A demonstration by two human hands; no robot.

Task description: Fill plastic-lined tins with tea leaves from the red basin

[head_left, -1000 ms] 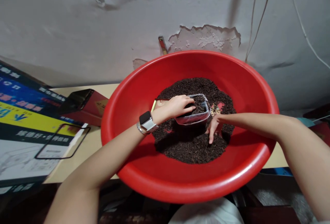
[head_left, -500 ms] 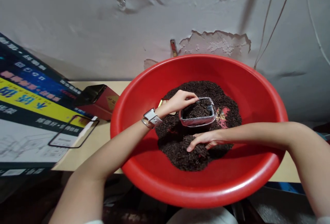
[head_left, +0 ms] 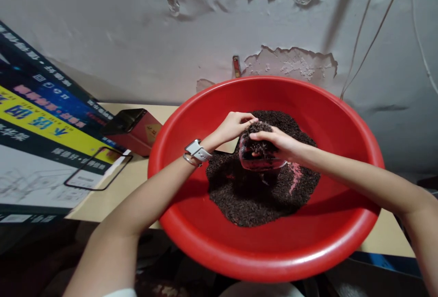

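Observation:
A large red plastic basin [head_left: 267, 253] holds a spread heap of dark, dry tea leaves [head_left: 253, 205]. Inside it, a clear plastic box [head_left: 262, 164] is held up over the heap, apparently with leaves in it. My left hand [head_left: 236, 126], with a white watch at the wrist, pinches the far left rim of this box. Closed around a clump of tea leaves, my right hand [head_left: 282, 144] is right above the box opening and hides most of its inside. Behind my left wrist a pale yellow flat piece [head_left: 227, 145] lies partly hidden in the basin.
A red tin with a dark top [head_left: 133, 128] stands left of the basin on the pale table [head_left: 125, 196]. A large printed carton [head_left: 44, 137] leans further left, near a thin black frame [head_left: 99, 169]. The peeling wall [head_left: 137, 50] rises directly behind.
My right hand has lifted a clump of tea leaves from the near heap up over the box. My left hand keeps its hold on the rim. The view has shifted slightly.

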